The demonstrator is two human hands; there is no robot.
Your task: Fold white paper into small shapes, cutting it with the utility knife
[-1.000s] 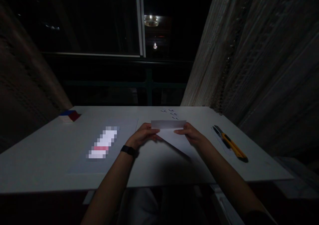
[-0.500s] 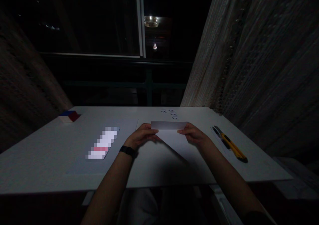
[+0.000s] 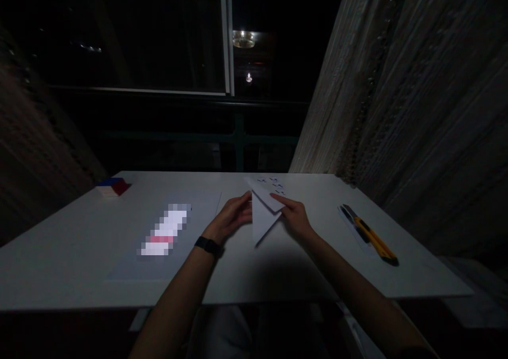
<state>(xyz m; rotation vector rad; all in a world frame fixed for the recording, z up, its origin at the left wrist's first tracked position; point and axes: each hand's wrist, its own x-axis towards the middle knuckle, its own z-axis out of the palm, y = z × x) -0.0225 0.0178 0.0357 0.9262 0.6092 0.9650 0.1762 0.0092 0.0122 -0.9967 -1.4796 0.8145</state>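
Folded paper [image 3: 262,224] is held over the white table [image 3: 71,253]. Left to right: a cube [image 3: 112,187] sits well apart, presumably out of the way; the left hand [image 3: 233,216] curls at the paper's edge, grip unclear; the right hand [image 3: 297,218] pinches the flap [image 3: 265,196], apparently controlling it; a yellow cutter [image 3: 375,235] lies aside.

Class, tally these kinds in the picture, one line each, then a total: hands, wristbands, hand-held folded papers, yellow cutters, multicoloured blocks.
Left hand and right hand: 2
Wristband: 1
Folded paper: 1
Yellow cutter: 1
Multicoloured block: 1
Total: 6
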